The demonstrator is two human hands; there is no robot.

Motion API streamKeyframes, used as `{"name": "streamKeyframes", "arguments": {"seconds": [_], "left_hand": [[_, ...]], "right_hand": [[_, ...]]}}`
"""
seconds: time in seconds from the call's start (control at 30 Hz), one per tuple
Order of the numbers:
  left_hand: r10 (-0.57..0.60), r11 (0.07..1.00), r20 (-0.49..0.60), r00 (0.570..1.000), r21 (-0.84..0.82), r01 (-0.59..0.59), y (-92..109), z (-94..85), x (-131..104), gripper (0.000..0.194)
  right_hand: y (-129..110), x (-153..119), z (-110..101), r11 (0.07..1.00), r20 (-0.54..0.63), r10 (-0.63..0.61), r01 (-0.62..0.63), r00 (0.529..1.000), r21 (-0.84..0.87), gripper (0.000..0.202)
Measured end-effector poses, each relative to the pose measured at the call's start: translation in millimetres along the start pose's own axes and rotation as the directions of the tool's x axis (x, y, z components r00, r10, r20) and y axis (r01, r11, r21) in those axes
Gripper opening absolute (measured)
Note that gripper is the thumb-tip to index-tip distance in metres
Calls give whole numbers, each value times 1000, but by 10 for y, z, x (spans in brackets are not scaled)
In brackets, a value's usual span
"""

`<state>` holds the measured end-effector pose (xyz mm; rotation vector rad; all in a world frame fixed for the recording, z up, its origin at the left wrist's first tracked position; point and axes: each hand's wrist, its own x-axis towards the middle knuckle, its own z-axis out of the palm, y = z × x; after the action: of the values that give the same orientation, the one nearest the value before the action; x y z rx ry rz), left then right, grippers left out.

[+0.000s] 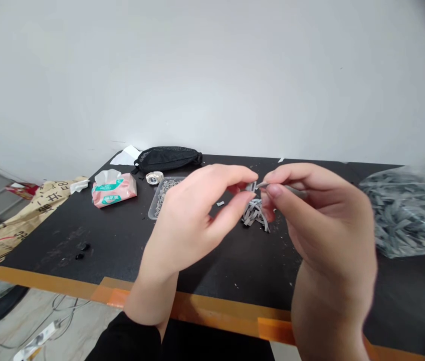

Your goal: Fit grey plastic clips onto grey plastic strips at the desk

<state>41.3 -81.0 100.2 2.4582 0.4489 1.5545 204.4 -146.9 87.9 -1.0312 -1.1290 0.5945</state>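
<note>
My left hand (201, 215) pinches a small grey clip-like piece (251, 186) between thumb and forefinger, above the black table. Close against it on the right, my right hand (321, 215) grips a thin grey strip (263, 184), whose tip meets the small piece. Most of the strip is hidden by the fingers. Below the fingertips lies a loose pile of grey strips (254, 214). One small grey piece (220, 203) rests on the table left of the pile. Partly behind my left hand is a clear plastic tray (156, 204) with many small grey pieces.
A clear bag of grey strips (411, 215) stands at the right. Toward the back left are a pink tissue pack (114, 189), a white watch (154, 178), a black pouch (169, 159) and white paper (125, 156). Orange tape (231, 317) covers the table's front edge (62, 287).
</note>
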Motion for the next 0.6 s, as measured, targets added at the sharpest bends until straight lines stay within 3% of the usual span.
{"name": "streamKeyframes", "arguments": {"seconds": [0.1,0.4,0.6], "left_hand": [[0,1000,31,1000,-1,0,26,6,0,15],[9,1000,42,999,3,-9,16,1,9,13],[-51,998,100,994,40,47,27,-16,17,13]], "right_hand": [[20,40,-10,998,87,25,-30,996,63,10],[60,106,-16,989,73,48,-58,996,138,6],[67,96,-22,987,98,52,-65,994,144,5]]}}
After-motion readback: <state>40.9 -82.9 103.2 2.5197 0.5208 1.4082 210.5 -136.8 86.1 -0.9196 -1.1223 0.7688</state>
